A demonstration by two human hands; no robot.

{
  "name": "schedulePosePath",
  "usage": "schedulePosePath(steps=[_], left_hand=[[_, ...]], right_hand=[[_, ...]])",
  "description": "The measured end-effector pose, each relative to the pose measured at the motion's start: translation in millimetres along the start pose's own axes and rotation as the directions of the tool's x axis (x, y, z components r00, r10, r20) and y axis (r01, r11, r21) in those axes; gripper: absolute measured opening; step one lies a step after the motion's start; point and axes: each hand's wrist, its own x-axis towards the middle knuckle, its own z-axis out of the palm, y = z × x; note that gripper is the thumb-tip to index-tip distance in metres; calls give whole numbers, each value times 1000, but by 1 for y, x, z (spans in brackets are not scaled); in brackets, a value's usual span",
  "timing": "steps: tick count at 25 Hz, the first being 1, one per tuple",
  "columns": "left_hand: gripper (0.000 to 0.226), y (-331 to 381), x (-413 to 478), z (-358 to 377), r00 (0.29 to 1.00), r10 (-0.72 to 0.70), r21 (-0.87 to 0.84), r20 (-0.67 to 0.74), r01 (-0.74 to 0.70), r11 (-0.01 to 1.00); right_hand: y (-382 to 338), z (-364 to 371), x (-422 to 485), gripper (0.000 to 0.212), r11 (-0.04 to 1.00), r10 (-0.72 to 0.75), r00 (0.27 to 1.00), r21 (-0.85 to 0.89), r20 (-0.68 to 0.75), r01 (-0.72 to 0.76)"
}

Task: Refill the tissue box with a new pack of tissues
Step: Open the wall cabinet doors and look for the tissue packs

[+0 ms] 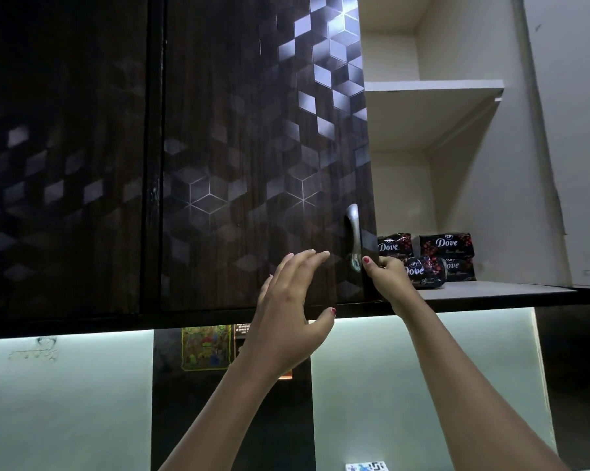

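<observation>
Tissue packs (444, 248) lie on the bottom shelf (490, 288) of the wall cabinet, just right of its dark door (263, 164).

Soft and light, they should yield to a squeeze across the middle. The left hand (290, 317) hovers with fingers spread before the door; the right hand (387, 271) curls around the door's edge, beside the front pack (424, 271).

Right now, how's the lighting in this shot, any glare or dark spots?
Head view: glare streaks the cabinet door top right, its left side sinks into dark; the open shelves are brightly lit; a light strip glows below; the tissue packs read clearly; edges bow from the wide lens.
</observation>
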Motion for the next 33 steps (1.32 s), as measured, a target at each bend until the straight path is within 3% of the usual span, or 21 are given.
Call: schedulePosePath(steps=[2, 4, 7, 11, 13, 15, 18, 21, 24, 28, 30, 31, 33], left_hand=[[69, -1, 1, 7, 1000, 8, 15, 14, -8, 1000], [70, -2, 5, 10, 1000, 24, -3, -1, -24, 1000], [67, 12, 10, 13, 996, 37, -70, -79, -43, 997], [66, 41, 10, 8, 971, 52, -175, -232, -94, 980], [68, 48, 2, 0, 954, 67, -191, -294, -127, 973], [69, 51, -13, -15, 935, 85, -199, -344, -161, 967], [66, 52, -39, -52, 897, 114, -196, -428, -215, 957], [64, 55, -65, -98, 878, 91, -212, -470, -212, 954], [67, 63, -87, -137, 902, 25, -284, -431, -162, 945], [71, 54, -112, -177, 877, -74, -191, -475, -21, 981], [71, 52, -124, -197, 845, -103, -62, -524, 83, 995], [69, 53, -129, -206, 812, -39, 92, -582, 113, 989], [61, 58, -134, -213, 754, 240, 450, -611, 82, 889]], right_hand=[[-4, -3, -9, 33, 1000, -2, 1000, 7, -6, 2], [-6, -8, -28, 26, 990, -46, 999, 136, -7, 46], [-21, -17, -71, 14, 956, -181, 982, 228, -46, 187], [-38, -19, -109, 38, 945, -249, 967, 205, -62, 256], [-47, -23, -132, 34, 930, -284, 958, 231, -40, 286], [-57, -23, -160, 26, 899, -334, 943, 300, 3, 318], [-76, -10, -193, 36, 827, -421, 902, 448, 96, 339], [-90, 16, -212, 44, 742, -491, 823, 632, 286, 223], [-101, 57, -228, 42, 725, -542, 752, 661, 375, 193], [-108, 113, -238, 21, 727, -492, 750, 682, 442, 75], [-110, 133, -238, 12, 744, -455, 764, 666, 458, 44], [-112, 142, -238, 5, 746, -446, 767, 665, 461, 34], [-112, 156, -238, 12, 754, -464, 774, 651, 430, 90]])
